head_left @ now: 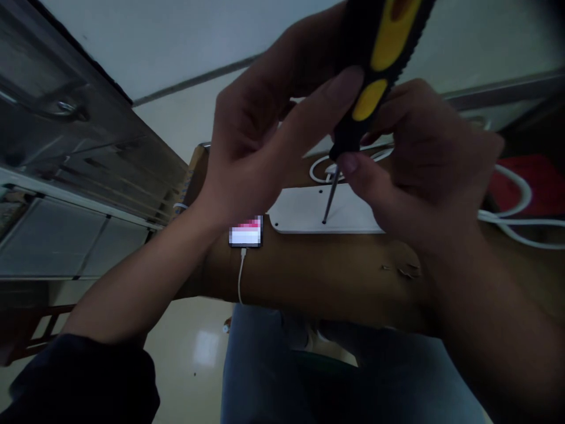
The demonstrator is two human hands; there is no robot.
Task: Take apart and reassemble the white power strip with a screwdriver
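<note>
Both my hands are closed on a black and yellow screwdriver (371,100). My left hand (260,135) grips the handle from the left, its thumb lying along the side. Lower down, my right hand (424,153) pinches the handle's end near the metal shaft, and the far fingers are partly hidden. The shaft slants down, its tip at a dark screw hole in a white power strip (295,209). Other small holes show on the strip's face, and its right part is behind my right hand.
A phone (246,231) with a white charging cable (241,277) lies left of the strip on the brown table (318,271). Several small screws (408,271) lie near the front edge. White cord (521,221) and a red object (536,182) are at the right.
</note>
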